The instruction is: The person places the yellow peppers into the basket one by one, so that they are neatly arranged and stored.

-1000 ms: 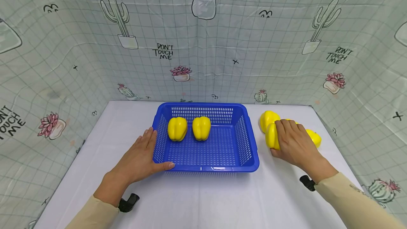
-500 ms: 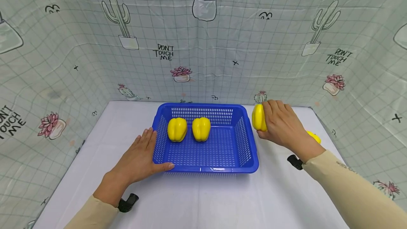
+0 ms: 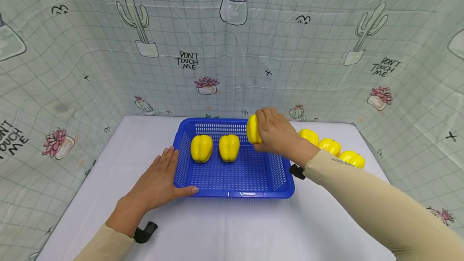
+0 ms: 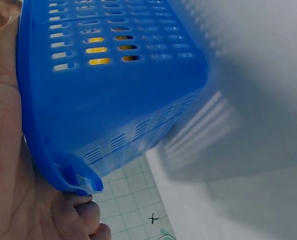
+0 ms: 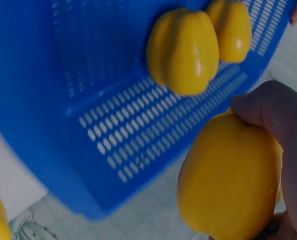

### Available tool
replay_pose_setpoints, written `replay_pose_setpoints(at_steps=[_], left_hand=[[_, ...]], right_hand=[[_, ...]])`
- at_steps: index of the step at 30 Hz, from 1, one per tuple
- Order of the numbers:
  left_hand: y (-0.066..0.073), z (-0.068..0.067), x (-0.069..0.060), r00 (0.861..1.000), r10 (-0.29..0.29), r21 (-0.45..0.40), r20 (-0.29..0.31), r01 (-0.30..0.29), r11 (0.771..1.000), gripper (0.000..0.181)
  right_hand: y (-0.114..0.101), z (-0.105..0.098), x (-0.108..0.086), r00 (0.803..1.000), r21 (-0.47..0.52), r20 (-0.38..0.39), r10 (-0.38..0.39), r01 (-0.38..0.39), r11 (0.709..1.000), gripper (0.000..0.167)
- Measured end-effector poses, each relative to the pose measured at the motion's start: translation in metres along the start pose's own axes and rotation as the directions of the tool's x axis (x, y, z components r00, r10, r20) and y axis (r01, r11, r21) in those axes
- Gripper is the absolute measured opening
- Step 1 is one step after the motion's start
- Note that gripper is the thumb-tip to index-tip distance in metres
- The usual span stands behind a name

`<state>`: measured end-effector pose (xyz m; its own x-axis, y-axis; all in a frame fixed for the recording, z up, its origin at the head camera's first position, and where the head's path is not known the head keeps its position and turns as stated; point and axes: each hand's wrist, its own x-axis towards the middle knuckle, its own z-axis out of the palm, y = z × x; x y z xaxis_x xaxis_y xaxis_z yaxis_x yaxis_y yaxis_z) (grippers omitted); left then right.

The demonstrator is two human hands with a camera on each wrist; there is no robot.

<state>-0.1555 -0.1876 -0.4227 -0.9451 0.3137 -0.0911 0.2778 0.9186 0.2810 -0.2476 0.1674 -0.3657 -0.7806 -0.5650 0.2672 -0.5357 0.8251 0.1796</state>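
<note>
A blue plastic basket (image 3: 232, 193) sits on the white table with two yellow bell peppers inside, one at the left (image 3: 201, 148) and one near the middle (image 3: 229, 148). My right hand (image 3: 277, 134) grips another yellow bell pepper (image 3: 253, 129) above the basket's right back part; the right wrist view shows this held pepper (image 5: 231, 177) up close, with the thumb on it. My left hand (image 3: 157, 182) rests on the basket's left front corner, fingers straight along the left rim and thumb on the front rim. In the left wrist view the palm (image 4: 6, 125) lies against the rim.
Right of the basket, a slanting row of yellow bell peppers (image 3: 329, 146) lies on the white table (image 3: 232, 228), partly behind my right forearm. A grid-patterned cloth (image 3: 308, 51) with cactus prints rises behind and at both sides.
My right hand has lifted a yellow bell pepper from the group at the right and carried it left over the basket. The left hand has stayed in place.
</note>
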Motion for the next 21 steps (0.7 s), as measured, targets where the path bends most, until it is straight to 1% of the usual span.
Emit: replay_pose_setpoints(at_steps=[2,4,7,9,12,16,21], left_hand=[[0.0,-0.001,0.0,1.0,0.003,-0.005,-0.003,-0.003,1.0,0.135],[0.0,-0.001,-0.001,1.0,0.009,-0.01,-0.008,-0.009,1.0,0.136],[0.001,-0.002,-0.001,1.0,0.021,-0.012,-0.018,-0.021,1.0,0.136],[0.001,-0.002,-0.001,1.0,0.023,-0.013,-0.022,-0.023,1.0,0.136],[0.001,-0.002,-0.001,0.999,0.023,-0.016,-0.026,-0.023,1.0,0.135],[0.001,-0.002,-0.002,1.0,0.015,-0.021,-0.027,-0.016,1.0,0.134],[0.002,0.0,-0.002,0.999,0.013,-0.024,-0.029,-0.014,1.0,0.133]], right_hand=[[-0.009,0.006,0.007,0.999,0.007,0.037,0.031,-0.031,0.999,0.086],[-0.016,0.013,0.011,0.994,0.033,0.092,0.061,-0.064,0.997,0.084],[-0.023,0.022,0.013,0.978,0.066,0.183,0.104,-0.118,0.991,0.081],[-0.026,0.028,0.014,0.955,0.08,0.264,0.134,-0.16,0.984,0.082],[-0.029,0.033,0.015,0.921,0.054,0.357,0.158,-0.19,0.98,0.085],[-0.032,0.04,0.017,0.888,0.017,0.428,0.169,-0.194,0.981,0.087],[-0.034,0.046,0.018,0.866,-0.022,0.464,0.187,-0.199,0.98,0.085]])
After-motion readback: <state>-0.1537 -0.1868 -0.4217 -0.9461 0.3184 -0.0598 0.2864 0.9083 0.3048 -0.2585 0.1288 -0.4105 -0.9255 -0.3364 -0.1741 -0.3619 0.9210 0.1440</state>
